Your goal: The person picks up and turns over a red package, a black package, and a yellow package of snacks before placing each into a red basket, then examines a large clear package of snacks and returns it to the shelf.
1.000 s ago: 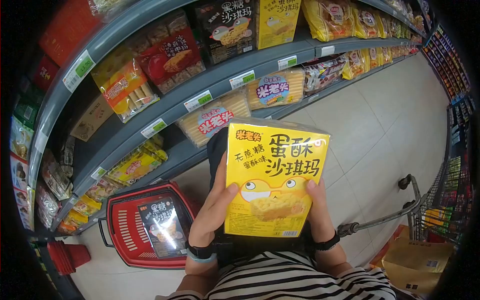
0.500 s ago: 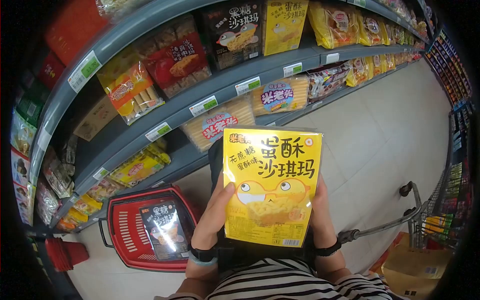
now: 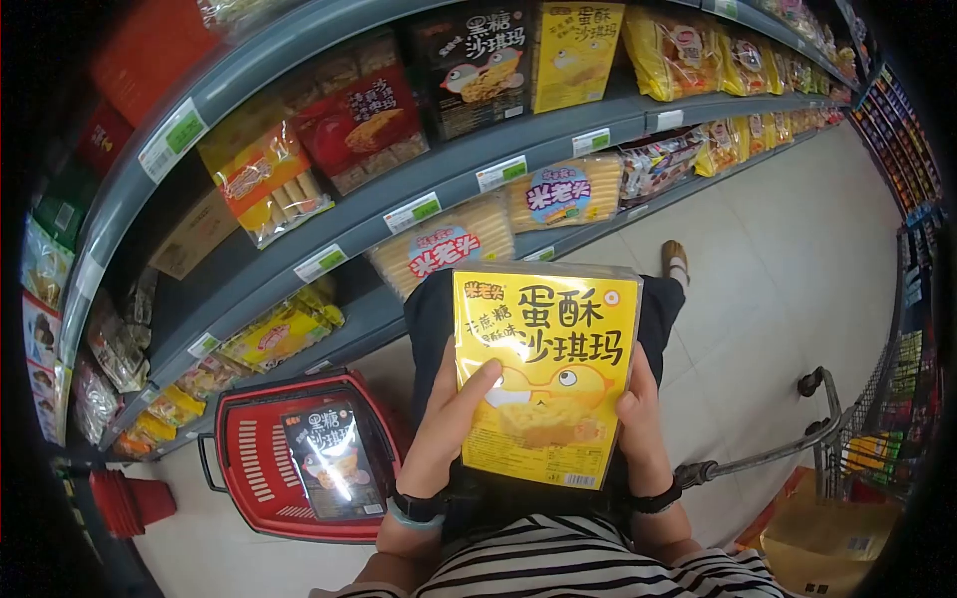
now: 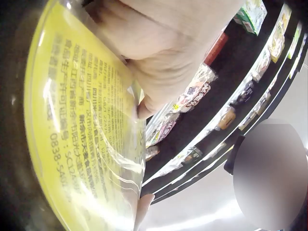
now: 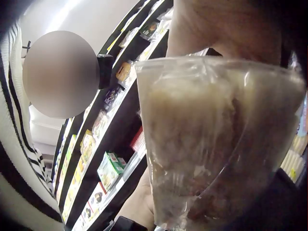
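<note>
1. One red basket [image 3: 299, 387] sits at far left on the floor [image 3: 758, 299], slotted plastic with a rounded rim. A flat, dark, shiny pack [image 3: 334, 463] lies in it, glare all over the front.

2. Next over, the left hand [image 3: 446, 424] has the left edge of the yellow pack [image 3: 543, 419], thumb laid on the printed front around mid-height. So that grip's holding the pack, fingers mostly out of sight behind.

3. Yellow pack's right in the middle, between both hands and over the dark trousers [image 3: 429, 324]. Boxy rectangle, smooth glossy front, crinkly clear plastic with pale lumpy stuff showing through in the right wrist view. The top part sticks up past both thumbs, and the bottom edge pokes out below them.

4. Right hand [image 3: 641, 419] has the opposite edge, thumb by the side of the front. Also holding the pack, both hands at roughly matching height.

5. Room-wise: the grey shelf [image 3: 374, 221] curves past the pack's top left, with ribbed pale packs [image 3: 444, 244] near that corner; can't tell the exact gap. Off to the right there's bare tiled floor before the metal cart [image 3: 738, 463], well apart from the pack.
</note>
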A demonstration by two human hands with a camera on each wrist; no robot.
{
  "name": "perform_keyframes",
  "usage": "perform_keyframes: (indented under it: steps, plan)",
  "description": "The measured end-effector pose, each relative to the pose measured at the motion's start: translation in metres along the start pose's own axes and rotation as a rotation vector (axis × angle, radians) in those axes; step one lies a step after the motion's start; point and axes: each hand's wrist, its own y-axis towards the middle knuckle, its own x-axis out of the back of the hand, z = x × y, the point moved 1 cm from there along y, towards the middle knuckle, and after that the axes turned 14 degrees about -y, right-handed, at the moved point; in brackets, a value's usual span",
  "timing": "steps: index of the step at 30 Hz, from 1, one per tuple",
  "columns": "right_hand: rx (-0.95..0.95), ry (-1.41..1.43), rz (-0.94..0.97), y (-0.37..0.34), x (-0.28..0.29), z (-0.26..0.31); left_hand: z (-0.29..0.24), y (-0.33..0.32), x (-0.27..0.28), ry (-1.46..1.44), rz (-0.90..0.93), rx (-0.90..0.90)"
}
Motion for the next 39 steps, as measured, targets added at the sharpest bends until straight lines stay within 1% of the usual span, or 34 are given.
perform_keyframes:
  steps: [5,9,11,12,14,15,16,17,18,20,21,25,31,35,37,39]
  plan:
    - [-0.033,0.021,-0.005,0.001,-0.001,-0.009,-0.002,0.001,0.000,0.048,-0.028,-0.006]
    - [-0.058,0.037,-0.079,-0.001,0.004,-0.010,0.000,0.007,-0.005,0.084,-0.008,0.012]
    - [-0.074,0.048,-0.115,-0.001,0.005,-0.007,0.001,0.010,-0.010,0.127,0.034,0.011]
    - [-0.084,0.080,-0.139,-0.001,0.006,-0.004,0.003,0.013,-0.011,0.127,0.037,0.027]
    - [-0.117,0.117,-0.182,-0.004,0.010,-0.006,0.007,0.020,-0.012,0.228,0.119,0.054]
    - [-0.176,0.206,-0.202,-0.007,0.013,-0.009,0.009,0.021,-0.013,0.228,0.118,0.083]
    - [-0.229,0.296,-0.222,-0.007,0.015,-0.009,0.009,0.022,-0.014,0.242,0.167,0.078]
    - [-0.228,0.334,-0.248,-0.008,0.014,-0.007,0.010,0.023,-0.016,0.254,0.216,0.071]
    - [-0.239,0.334,-0.263,-0.009,0.013,-0.001,0.012,0.024,-0.018,0.253,0.218,0.089]
    - [-0.316,0.446,-0.286,-0.009,0.012,0.006,0.013,0.023,-0.022,0.178,0.260,0.049]
    - [-0.331,0.464,-0.287,-0.009,0.012,0.008,0.012,0.022,-0.023,0.159,0.283,0.050]
    - [-0.369,0.562,-0.253,-0.008,0.013,0.008,0.012,0.014,-0.029,0.127,0.252,0.029]
    - [-0.342,0.592,-0.219,-0.009,0.017,0.007,0.011,0.004,-0.035,0.135,0.232,0.004]
    - [-0.332,0.611,-0.238,-0.014,0.019,0.007,0.013,0.004,-0.038,0.113,0.233,0.000]
    - [-0.355,0.625,-0.193,-0.017,0.021,0.008,0.016,0.003,-0.039,0.105,0.231,0.001]
    - [-0.357,0.626,-0.213,-0.020,0.022,0.009,0.018,0.002,-0.039,0.074,0.220,0.015]
